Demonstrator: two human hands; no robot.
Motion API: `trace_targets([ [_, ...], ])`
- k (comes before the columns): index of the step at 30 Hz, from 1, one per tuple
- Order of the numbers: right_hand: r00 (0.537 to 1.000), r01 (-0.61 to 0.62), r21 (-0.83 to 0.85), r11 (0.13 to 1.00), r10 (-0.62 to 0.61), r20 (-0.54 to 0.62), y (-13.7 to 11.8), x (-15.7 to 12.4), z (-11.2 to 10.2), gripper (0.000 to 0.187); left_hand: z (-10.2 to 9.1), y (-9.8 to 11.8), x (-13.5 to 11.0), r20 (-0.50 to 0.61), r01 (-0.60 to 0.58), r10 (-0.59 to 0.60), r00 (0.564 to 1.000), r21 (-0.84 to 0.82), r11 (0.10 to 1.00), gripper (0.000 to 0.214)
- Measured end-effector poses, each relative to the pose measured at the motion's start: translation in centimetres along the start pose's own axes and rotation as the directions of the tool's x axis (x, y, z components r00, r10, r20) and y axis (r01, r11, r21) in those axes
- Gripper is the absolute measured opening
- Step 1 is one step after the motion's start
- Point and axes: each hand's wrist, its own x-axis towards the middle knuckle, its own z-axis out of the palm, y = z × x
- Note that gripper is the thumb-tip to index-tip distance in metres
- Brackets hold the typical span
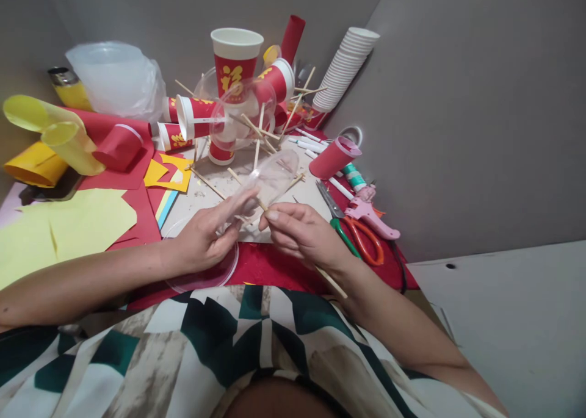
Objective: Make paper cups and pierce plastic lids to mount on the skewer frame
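Observation:
My left hand (208,232) is closed around a clear plastic lid (279,168), which is tilted on edge above the board. A thin wooden stick (333,282) runs slantwise through my right hand (302,229), pinched between thumb and fingers. The stick's far end reaches to the lid; whether it touches or only passes in front, I cannot tell. Beneath my left hand lies another round clear lid (231,265), partly covered. Just beyond my hands stands a construction of red paper cups (235,64), clear lids and crossed wooden sticks (260,131).
Scissors (350,223), a pink glue gun (370,216) and a red paper roll (334,158) lie to the right. Stacked white cups (348,64) lean against the wall. Yellow paper (86,216), rolled tubes (68,143) and a plastic bag (119,82) are on the left.

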Motion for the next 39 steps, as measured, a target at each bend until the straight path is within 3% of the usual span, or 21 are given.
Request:
trace_targets([
  [2,0.992,0.096,-0.308,0.946,-0.116,-0.047,0.3,0.0,-0.4,0.029,-0.3,0.1,0.0,0.059,-0.004,-0.001,0.998,0.09,0.996,0.07],
  [4,0.962,0.165,-0.619,0.767,-0.263,-0.068,0.8,0.0,-0.7,0.027,-0.7,0.3,0.1,0.143,0.02,-0.049,0.988,0.201,0.979,0.07],
  [6,0.938,0.162,-0.779,0.605,-0.341,-0.07,1.2,0.0,-0.7,0.024,-1.0,0.7,0.2,0.199,0.06,-0.118,0.973,0.275,0.96,0.07],
  [7,0.935,0.154,-0.803,0.576,-0.348,-0.07,1.4,0.0,-0.7,0.024,-1.2,0.9,0.4,0.212,0.074,-0.138,0.967,0.285,0.956,0.069],
  [8,0.938,0.154,-0.792,0.59,-0.339,-0.071,1.5,0.0,-0.7,0.024,-1.3,1.1,0.5,0.219,0.083,-0.147,0.965,0.279,0.957,0.067],
  [10,0.959,0.158,-0.689,0.707,-0.277,-0.064,1.6,0.0,-0.7,0.028,-1.7,1.6,0.8,0.215,0.095,-0.15,0.965,0.248,0.964,0.062],
  [12,0.989,0.115,-0.49,0.864,-0.148,-0.028,1.5,-0.1,-0.7,0.033,-1.9,1.9,1.0,0.209,0.119,-0.167,0.964,0.226,0.967,0.058],
  [14,0.999,0.033,-0.279,0.96,-0.023,0.037,1.3,-0.3,-0.7,0.04,-2.0,2.2,1.1,0.182,0.149,-0.187,0.965,0.203,0.968,0.056],
  [19,0.997,-0.034,0.103,0.994,0.026,0.074,0.4,-0.8,-0.4,0.036,-1.6,2.2,0.9,0.049,0.097,-0.1,0.994,0.075,0.993,0.059],
  [24,0.997,-0.059,0.292,0.955,0.042,0.065,-0.7,-0.9,0.1,0.024,-0.5,0.9,0.4,-0.031,-0.024,0.024,0.999,-0.007,1.0,0.078],
  [28,0.99,-0.096,0.342,0.935,0.055,0.128,-0.6,-0.7,0.6,0.019,0.6,-0.4,0.0,-0.057,-0.071,0.071,0.996,0.005,0.997,0.074],
  [32,0.995,-0.049,0.29,0.956,0.022,0.095,-0.2,-0.3,0.5,0.021,0.6,-0.8,-0.1,-0.058,-0.056,0.058,0.997,0.032,0.998,0.065],
  [36,1.0,-0.008,0.05,0.999,0.007,0.029,0.2,0.1,-0.5,0.035,-0.3,-0.1,-0.1,0.039,-0.003,-0.003,0.999,0.136,0.991,0.068],
  [39,0.998,0.04,-0.251,0.967,-0.049,-0.028,0.6,0.0,-1.1,0.036,-1.1,0.9,0.3,0.142,0.033,-0.071,0.987,0.256,0.966,0.07],
])
